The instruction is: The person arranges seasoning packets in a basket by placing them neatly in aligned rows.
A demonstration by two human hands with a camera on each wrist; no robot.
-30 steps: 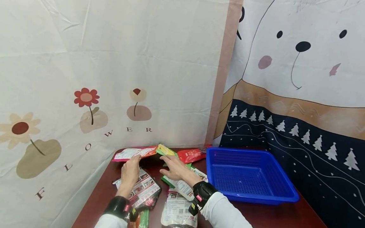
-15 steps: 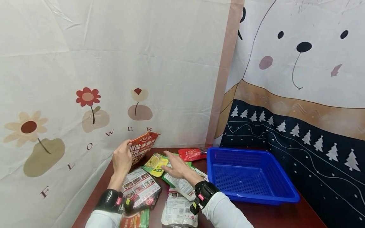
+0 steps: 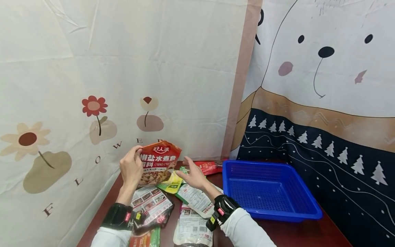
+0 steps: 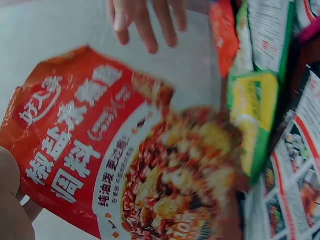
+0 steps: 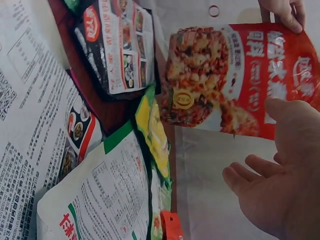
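Note:
My left hand (image 3: pixel 131 168) pinches the upper left edge of a red seasoning packet (image 3: pixel 158 159), holding it upright above the table's back. White lettering and a picture of food mark its front, which also fills much of the left wrist view. To its right, my right hand (image 3: pixel 195 176) is spread with fingers apart and holds nothing. In the right wrist view its thumb overlaps the packet; whether they touch I cannot tell. Below the held packet lies a yellow-green packet (image 3: pixel 171 184). A black-edged packet (image 3: pixel 152 206) lies nearer my left forearm.
A blue plastic basket (image 3: pixel 271 214) stands on the right of the dark red table (image 3: pixel 277 230). White-backed packets (image 3: pixel 195 199) lie under my right forearm. A red packet (image 3: pixel 210 167) is at the back, and an orange-green packet (image 3: pixel 148 239) at the front. Printed cloth hangs behind.
My left hand has lifted the red seasoning packet from the back of the table and turned its front toward me. My right hand has stayed nearby, moving slightly up and right.

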